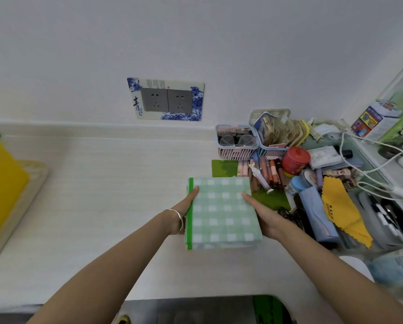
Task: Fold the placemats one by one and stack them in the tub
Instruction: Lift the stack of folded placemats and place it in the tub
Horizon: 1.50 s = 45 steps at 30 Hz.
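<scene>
A folded green-and-white checked placemat point(223, 213) with a bright green edge strip sits slightly above the white desk, right of centre. My left hand point(186, 204) grips its left edge, fingers tucked under and thumb along the green strip. My right hand point(263, 213) holds its right edge, thumb lying on top. A yellow object point(1, 178) stands on a pale tray point(20, 206) at the far left; whether it is the tub I cannot tell.
Clutter fills the right side: a pink basket with glasses point(237, 143), a blue basket point(273, 136), a red jar point(296, 160), lipsticks, a yellow cloth point(343, 211), a blue pouch point(317, 216), white cables point(371, 167). A green mat point(273, 197) lies under the clutter. A wall socket point(166, 99) is behind.
</scene>
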{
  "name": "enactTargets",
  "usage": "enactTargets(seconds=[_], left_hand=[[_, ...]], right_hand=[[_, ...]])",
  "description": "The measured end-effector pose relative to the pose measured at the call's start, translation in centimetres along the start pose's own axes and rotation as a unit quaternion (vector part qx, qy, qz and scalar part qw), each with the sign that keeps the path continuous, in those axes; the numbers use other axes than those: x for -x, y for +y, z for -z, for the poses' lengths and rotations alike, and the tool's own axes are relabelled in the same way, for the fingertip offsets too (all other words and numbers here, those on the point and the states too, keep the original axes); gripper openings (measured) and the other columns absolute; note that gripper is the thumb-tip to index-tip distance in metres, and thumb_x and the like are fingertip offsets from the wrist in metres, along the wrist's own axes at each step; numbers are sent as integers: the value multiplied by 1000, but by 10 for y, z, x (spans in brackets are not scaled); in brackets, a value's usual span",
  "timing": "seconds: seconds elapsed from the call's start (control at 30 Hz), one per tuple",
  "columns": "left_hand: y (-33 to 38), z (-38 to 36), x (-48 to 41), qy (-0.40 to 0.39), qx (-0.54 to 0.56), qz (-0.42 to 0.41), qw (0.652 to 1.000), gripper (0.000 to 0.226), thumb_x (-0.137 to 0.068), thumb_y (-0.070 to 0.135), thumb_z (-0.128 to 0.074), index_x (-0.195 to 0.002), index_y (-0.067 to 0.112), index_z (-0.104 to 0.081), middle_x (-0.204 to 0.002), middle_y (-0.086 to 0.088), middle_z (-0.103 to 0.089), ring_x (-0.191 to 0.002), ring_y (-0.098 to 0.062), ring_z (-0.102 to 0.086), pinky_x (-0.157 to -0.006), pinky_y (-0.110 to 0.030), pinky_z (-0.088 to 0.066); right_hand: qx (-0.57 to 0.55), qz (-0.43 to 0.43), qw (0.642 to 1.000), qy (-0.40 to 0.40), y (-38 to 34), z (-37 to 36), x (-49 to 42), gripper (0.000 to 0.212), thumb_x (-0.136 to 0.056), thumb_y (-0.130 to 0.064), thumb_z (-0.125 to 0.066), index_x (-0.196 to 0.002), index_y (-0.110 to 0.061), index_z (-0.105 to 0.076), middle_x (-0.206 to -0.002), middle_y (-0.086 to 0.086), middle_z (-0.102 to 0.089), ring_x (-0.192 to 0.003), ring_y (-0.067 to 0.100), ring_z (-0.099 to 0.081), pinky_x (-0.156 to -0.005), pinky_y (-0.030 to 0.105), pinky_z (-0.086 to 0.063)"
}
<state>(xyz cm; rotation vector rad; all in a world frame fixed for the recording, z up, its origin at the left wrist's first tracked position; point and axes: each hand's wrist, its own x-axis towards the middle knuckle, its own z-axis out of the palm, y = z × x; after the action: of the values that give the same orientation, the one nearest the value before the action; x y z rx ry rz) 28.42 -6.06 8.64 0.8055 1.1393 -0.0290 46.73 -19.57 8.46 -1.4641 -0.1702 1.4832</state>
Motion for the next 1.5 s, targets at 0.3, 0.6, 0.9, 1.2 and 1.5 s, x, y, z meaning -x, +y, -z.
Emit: enactTargets(seconds=[0.3, 0.6, 0.9, 1.2, 1.5], left_hand=[[65, 126, 87, 26, -42, -73, 996, 107, -34, 82, -71, -117, 15, -64, -111, -12, -68, -104, -31, -64, -99, -50, -44], [119, 287, 219, 54, -56, -167, 983, 77, -60, 73, -56, -112, 17, -63, -117, -12, -65, -103, -29, -62, -89, -42, -51], [99, 442, 294, 115, 59, -190, 973, 74, -57, 65, -63, -107, 11, -66, -108, -16, -68, -99, -31, -64, -94, -48, -48], [56, 537, 298, 154, 229, -197, 941, 72, -65, 60, -65, -116, 9, -61, -116, -20, -64, -108, -37, -61, -97, -54, -44], [32, 567, 243, 248, 302, -129, 912, 65, -69, 65, -61, -100, 9, -65, -107, -14, -68, -101, -29, -64, -98, -44, -47]], right_hand=[[66, 50, 994, -74, -64, -141, 11, 47, -85, -48, -56, -119, -16, -60, -109, 9, -70, -98, 25, -68, -84, 40, -51], [150, 110, 970, -154, -123, -346, 28, 35, -90, -45, -51, -109, -18, -63, -98, 7, -73, -86, 22, -71, -72, 34, -58], [240, 70, 928, -277, -129, -537, 6, 47, -81, -46, -55, -116, -15, -62, -116, 8, -67, -98, 21, -67, -90, 36, -52], [348, -2, 868, -355, -116, -669, -43, 44, -88, -45, -53, -118, -14, -60, -114, 8, -68, -97, 21, -68, -82, 34, -56], [459, -113, 770, -428, -109, -734, -147, 72, -63, -43, -82, -124, -11, -60, -126, 11, -61, -113, 24, -60, -96, 37, -49]])
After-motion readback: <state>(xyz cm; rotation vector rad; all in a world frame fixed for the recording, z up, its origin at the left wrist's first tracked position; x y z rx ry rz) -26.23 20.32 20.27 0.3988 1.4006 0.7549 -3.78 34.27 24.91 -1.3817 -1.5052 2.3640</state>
